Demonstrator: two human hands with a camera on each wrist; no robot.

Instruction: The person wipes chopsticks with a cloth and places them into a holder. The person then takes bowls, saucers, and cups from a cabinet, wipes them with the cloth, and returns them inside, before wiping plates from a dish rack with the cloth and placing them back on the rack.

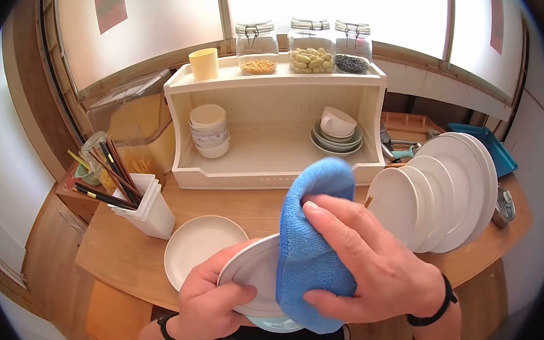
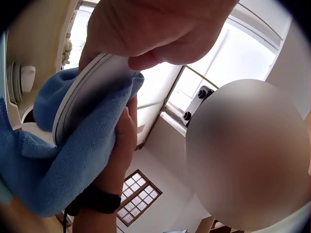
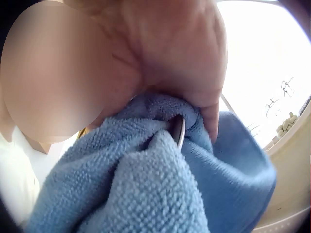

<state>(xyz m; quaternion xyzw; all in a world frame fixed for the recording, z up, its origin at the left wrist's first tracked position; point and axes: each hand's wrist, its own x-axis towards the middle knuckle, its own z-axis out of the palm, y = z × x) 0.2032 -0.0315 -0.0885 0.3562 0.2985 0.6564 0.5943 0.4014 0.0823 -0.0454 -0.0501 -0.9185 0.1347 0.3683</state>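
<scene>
My left hand (image 1: 214, 296) grips a white plate (image 1: 254, 274) by its left edge, thumb on the upper face. A blue cloth (image 1: 316, 256) is folded round the plate's right side. With fingers over the cloth's far side and thumb at its near side, my right hand (image 1: 382, 268) pinches cloth and plate together. In the left wrist view the cloth (image 2: 73, 170) covers both faces of the tilted plate (image 2: 87, 97). Only a sliver of the plate's rim (image 3: 181, 133) shows between folds in the right wrist view. Another white plate (image 1: 205, 245) lies on the table just behind my left hand.
White plates (image 1: 452, 190) stand upright at the right. A white shelf (image 1: 271, 181) at the back holds stacked bowls (image 1: 209, 130) and a cup (image 1: 338, 122), with glass jars (image 1: 311, 51) on top. Chopsticks fill a white holder (image 1: 153, 215) at left. A pale blue rim (image 1: 276, 324) shows below the plate.
</scene>
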